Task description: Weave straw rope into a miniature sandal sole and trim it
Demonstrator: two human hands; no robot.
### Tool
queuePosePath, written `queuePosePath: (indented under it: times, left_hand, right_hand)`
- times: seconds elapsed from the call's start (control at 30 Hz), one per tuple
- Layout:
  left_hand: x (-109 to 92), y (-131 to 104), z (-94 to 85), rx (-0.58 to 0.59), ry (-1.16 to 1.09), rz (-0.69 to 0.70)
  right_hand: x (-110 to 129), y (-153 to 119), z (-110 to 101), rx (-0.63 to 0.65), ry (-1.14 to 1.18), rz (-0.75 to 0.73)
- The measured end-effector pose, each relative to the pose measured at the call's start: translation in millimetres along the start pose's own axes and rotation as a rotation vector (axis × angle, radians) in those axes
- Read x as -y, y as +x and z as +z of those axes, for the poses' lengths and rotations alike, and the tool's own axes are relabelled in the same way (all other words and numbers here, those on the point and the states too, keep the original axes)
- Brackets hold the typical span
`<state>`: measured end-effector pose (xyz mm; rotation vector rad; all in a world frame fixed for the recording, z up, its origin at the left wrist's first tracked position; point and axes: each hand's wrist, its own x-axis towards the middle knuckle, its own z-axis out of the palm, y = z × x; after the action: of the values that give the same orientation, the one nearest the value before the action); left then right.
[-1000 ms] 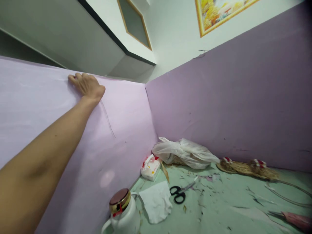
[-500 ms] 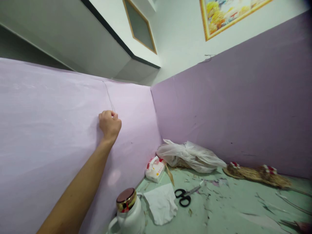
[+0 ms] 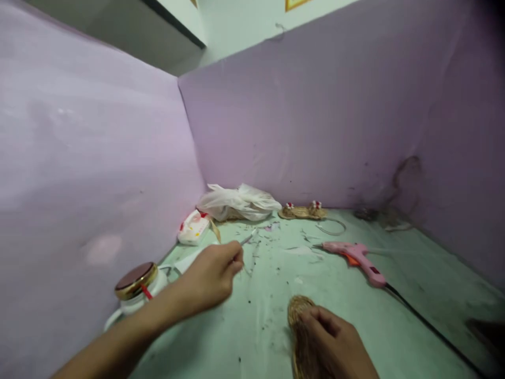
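My left hand [image 3: 211, 273] is closed above the green table surface, in front of the scissors, which it mostly hides; what its fingers hold, if anything, is too small to make out. My right hand [image 3: 335, 337] is at the bottom, its fingers closed at the edge of a woven straw sole [image 3: 302, 310] that lies lengthwise toward me. A pink glue gun [image 3: 357, 258] lies on its side to the right, its black cord running to the lower right.
A white mug with a gold-rimmed lid [image 3: 136, 281] stands at the left by the lilac wall. Farther back are a tissue pack [image 3: 194, 227], a white plastic bag [image 3: 239, 202] and a straw piece with red-white flowers [image 3: 303, 212]. Scraps dot the green table [image 3: 268, 287].
My left hand has come down from the left wall to above the table. The view has turned down and right, bringing in my right hand, the straw sole and the glue gun.
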<state>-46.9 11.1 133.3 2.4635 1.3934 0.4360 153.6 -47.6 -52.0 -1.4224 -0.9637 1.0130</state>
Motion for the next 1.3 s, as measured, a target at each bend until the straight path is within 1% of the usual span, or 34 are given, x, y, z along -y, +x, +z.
queuePosePath:
  times: [0.03,0.1,0.13,0.2,0.27,0.33,0.4,0.47,0.5,0.53,0.57,0.6,0.63,0.7,0.73,0.77,0.83,0.87,0.9,0.97,1.07,1.13,1.2,1.23,1.3]
  left_hand:
    - [3,4,-5.9,0.021,-0.006,-0.014]
    - [12,12,-26.6,0.002,0.002,-0.045]
    - [16,15,-39.4,-0.027,0.007,-0.064]
    - [24,18,-65.2,-0.079,0.017,-0.154]
    - [28,17,-86.5,-0.165,0.03,-0.199]
    - [26,11,-100.4,-0.238,0.048,-0.21]
    - [16,-1,-104.7,-0.288,0.089,-0.199]
    - [0,-18,-97.2,-0.33,0.162,-0.143]
    - [-10,-28,-88.6,-0.339,0.178,-0.096]
    - [-21,-38,-77.2,-0.32,0.136,-0.053]
    - [-31,-47,-63.5,-0.261,0.07,-0.021]
    - [-41,-54,-48.5,-0.179,-0.008,0.014]
    - [-50,-59,-33.1,-0.089,-0.089,0.021]
    - [-61,-59,-4.7,0.179,-0.246,0.009]
    - [-63,-53,7.2,0.259,-0.335,-0.001]
    - [-63,-44,17.6,0.291,-0.441,-0.014]
    - [-60,-19,34.5,0.318,-0.676,-0.072]
    - [-57,-5,41.6,0.353,-0.77,-0.105]
    - [-54,8,48.2,0.378,-0.833,-0.099]
    - [-49,29,60.5,0.428,-0.89,-0.094]
    - [-42,43,76.6,0.421,-0.923,-0.09]
    - [-35,45,83.5,0.414,-0.96,-0.123]
    - [-26,47,85.1,0.401,-0.999,-0.159]
    - [-21,49,83.6,0.38,-1.011,-0.174]
    - [-9,54,75.7,0.277,-1.002,-0.205]
  right_hand:
    - [12,-1,-1,0.004,0.017,0.034]
    - [28,-2,0,0.035,0.023,0.094]
    - [31,-2,0,0.045,0.025,0.105]
    - [31,-2,0,0.057,0.016,0.116]
    - [28,-2,0,0.054,0.01,0.115]
    - [26,-3,-1,0.036,0.022,0.12]
    - [27,-3,-1,0.031,0.047,0.136]
    - [29,-4,-1,0.039,0.068,0.154]
    - [30,-4,-1,0.043,0.077,0.158]
    - [30,-4,-1,0.045,0.087,0.159]
    - [30,-5,-1,0.045,0.099,0.159]
    - [30,-5,-2,0.053,0.118,0.161]
    - [31,-5,-2,0.063,0.149,0.157]
    - [33,-7,-4,0.116,0.253,0.153]
    - [36,-7,-5,0.13,0.326,0.134]
    - [39,-8,-6,0.156,0.383,0.137]
    - [48,-8,-8,0.214,0.456,0.143]
    - [53,-8,-9,0.229,0.508,0.124]
    - [57,-9,-9,0.246,0.548,0.113]
    - [63,-9,-10,0.287,0.601,0.095]
    - [64,-9,-9,0.33,0.638,0.073]
    - [61,-8,-9,0.34,0.653,0.075]
    - [57,-7,-9,0.361,0.661,0.098]
    - [56,-6,-9,0.374,0.662,0.122]
    - [55,-5,-10,0.387,0.681,0.182]
